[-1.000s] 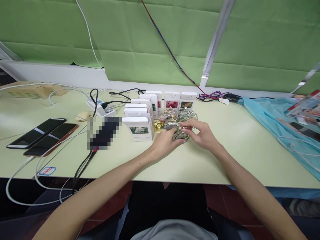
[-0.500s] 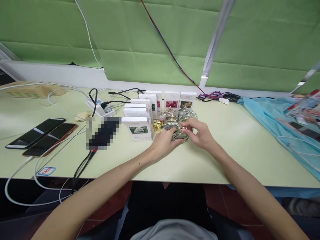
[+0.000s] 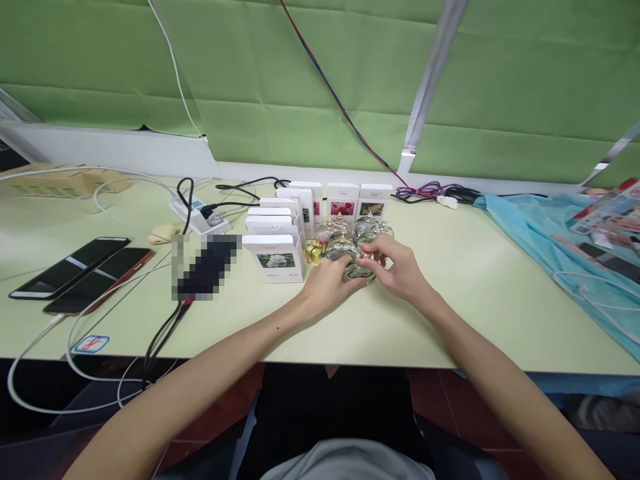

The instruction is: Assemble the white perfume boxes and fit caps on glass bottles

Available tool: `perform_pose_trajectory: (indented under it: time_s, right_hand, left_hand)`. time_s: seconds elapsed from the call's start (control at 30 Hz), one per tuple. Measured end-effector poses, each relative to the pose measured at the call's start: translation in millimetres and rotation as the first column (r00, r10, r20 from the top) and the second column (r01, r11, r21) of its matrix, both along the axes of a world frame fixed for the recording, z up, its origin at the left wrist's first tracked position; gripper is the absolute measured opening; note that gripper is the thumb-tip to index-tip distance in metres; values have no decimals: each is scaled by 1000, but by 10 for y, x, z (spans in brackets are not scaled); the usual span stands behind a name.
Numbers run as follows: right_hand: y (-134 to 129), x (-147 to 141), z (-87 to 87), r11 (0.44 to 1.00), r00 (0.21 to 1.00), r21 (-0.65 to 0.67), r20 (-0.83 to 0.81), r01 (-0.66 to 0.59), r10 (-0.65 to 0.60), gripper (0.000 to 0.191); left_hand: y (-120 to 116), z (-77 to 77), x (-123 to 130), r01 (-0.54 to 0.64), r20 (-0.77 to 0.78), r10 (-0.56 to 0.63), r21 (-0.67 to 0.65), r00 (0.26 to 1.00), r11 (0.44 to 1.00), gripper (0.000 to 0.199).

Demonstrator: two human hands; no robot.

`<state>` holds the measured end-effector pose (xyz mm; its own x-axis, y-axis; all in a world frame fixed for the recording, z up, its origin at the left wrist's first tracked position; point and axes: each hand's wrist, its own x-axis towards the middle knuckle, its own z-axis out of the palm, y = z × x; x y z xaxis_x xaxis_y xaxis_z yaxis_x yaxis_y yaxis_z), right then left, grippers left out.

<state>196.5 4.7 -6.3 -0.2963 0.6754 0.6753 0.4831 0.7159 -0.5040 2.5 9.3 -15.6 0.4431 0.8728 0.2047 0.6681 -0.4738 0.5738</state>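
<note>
The nearest round glass perfume bottle stands at the front of a tight cluster, with my left hand closed around its left side. Fingers and thumb of my right hand pinch a small rose-gold cap at the top of that bottle. Behind it are several similar bottles with metallic necks. A few small gold caps stand just left of the cluster. Whether the rose-gold cap is fully seated cannot be seen.
White boxes with flower pictures line the left and back of the bottles. Two phones, cables and a power strip occupy the table's left side. A blue cloth covers the right end.
Both hands stay almost in place at the front bottle. The right fingers have shifted very slightly around the rose-gold cap, which shows a little more now.
</note>
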Motion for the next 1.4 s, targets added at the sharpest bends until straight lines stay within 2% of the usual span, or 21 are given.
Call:
perform_pose_trajectory:
  time_s: [0.13, 0.37, 0.5, 0.77, 1.13, 1.4]
  right_hand:
    - [-23, 7, 1, 1000, 1000, -4, 4, 2, -2, 6]
    - [-73, 8, 82, 996, 1000, -84, -20, -21, 19, 20]
    - [-56, 15, 71, 993, 998, -113, -58, -34, 28, 16]
    - [15, 21, -36, 997, 996, -68, -80, -45, 39, 15]
    - [-1, -14, -17, 995, 998, -98, -58, 5, -10, 15]
    - [-26, 0, 20, 995, 999, -103, -27, 14, -17, 17]
  left_hand:
    - [-3, -1, 1, -13, -10, 13, -17, 1000, 1000, 31]
    - [-7, 20, 5, -9, -11, 9, -21, 1000, 1000, 30]
    - [-13, 39, 0, 2, -12, -2, -21, 1000, 1000, 32]
    - [-4, 2, -5, -3, -22, 3, -4, 1000, 1000, 32]
    - [-14, 25, 0, -10, -8, 10, -23, 1000, 1000, 26]
    - [-22, 51, -1, -11, 3, 11, -44, 1000, 999, 30]
